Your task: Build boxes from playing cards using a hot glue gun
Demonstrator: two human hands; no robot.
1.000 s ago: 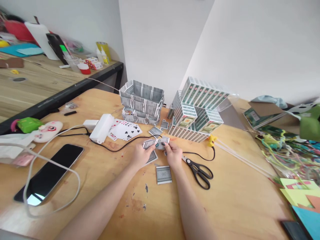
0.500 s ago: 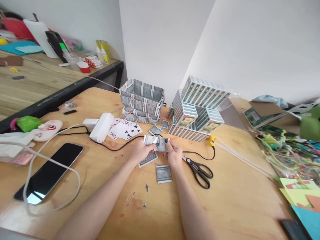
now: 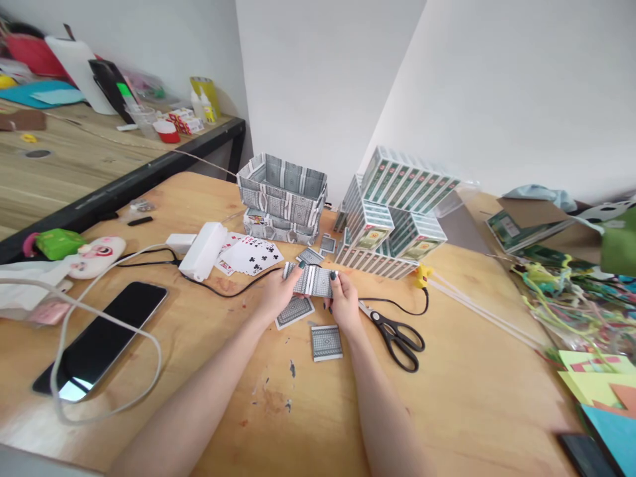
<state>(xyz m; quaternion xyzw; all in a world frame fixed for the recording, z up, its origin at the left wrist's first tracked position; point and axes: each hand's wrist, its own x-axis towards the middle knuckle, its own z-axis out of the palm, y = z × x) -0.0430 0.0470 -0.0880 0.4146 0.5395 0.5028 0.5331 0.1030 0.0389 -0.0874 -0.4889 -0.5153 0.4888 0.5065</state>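
Note:
Between my two hands is a strip of grey-backed playing cards (image 3: 314, 281), held just above the table. My left hand (image 3: 279, 291) pinches its left end, thumb on top. At the right end, my right hand (image 3: 344, 299) grips it the same way. Below the strip lie a loose card (image 3: 295, 311) and a squarish folded card (image 3: 326, 343). Behind my hands stands a box built of folded cards (image 3: 283, 192), resting on a lower card-built piece (image 3: 281, 226). Fanned face-up cards (image 3: 251, 254) lie to the left. Black-handled scissors (image 3: 397, 334) rest right of my right hand.
Stacked card packs (image 3: 392, 218) stand at the back right. A white adapter (image 3: 203, 252) with a black cable, a phone (image 3: 102, 338) and a looped white cable lie left. Tangled yarn (image 3: 591, 311) and coloured paper (image 3: 603, 397) sit far right. Small scraps dot the table.
My left hand has shifted slightly up and left on the strip, with its thumb now nearer the left end. Both hands still hold the strip. The view has shifted slightly.

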